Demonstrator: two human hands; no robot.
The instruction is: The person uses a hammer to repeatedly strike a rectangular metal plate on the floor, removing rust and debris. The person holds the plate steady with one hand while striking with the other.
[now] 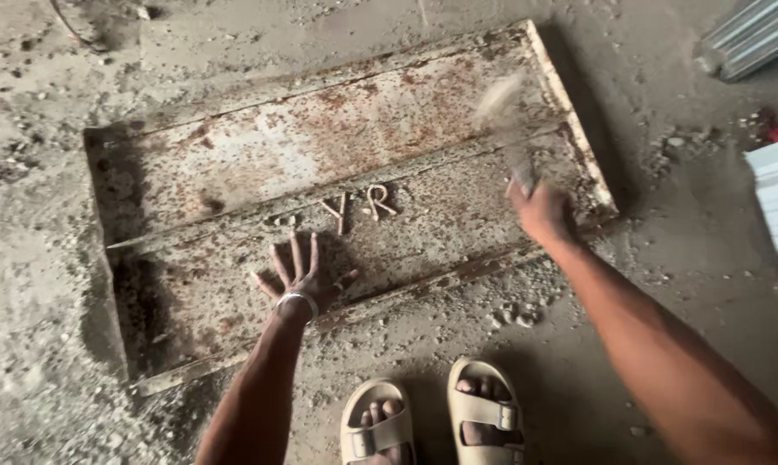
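A blurred hammer (505, 129) is gripped in the right hand (542, 211) over a rusty mould tray (234, 155), where the spread, flat-pressed left hand (301, 274) could be struck by a stray blow.

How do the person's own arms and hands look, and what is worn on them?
Both arms are bare, without sleeves or gloves. The left hand has a thin silver bracelet at the wrist. The right hand wears nothing visible.

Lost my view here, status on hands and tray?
Left hand flat, open on rusty metal tray. Right hand grips blurred hammer. Raised letters ahead.
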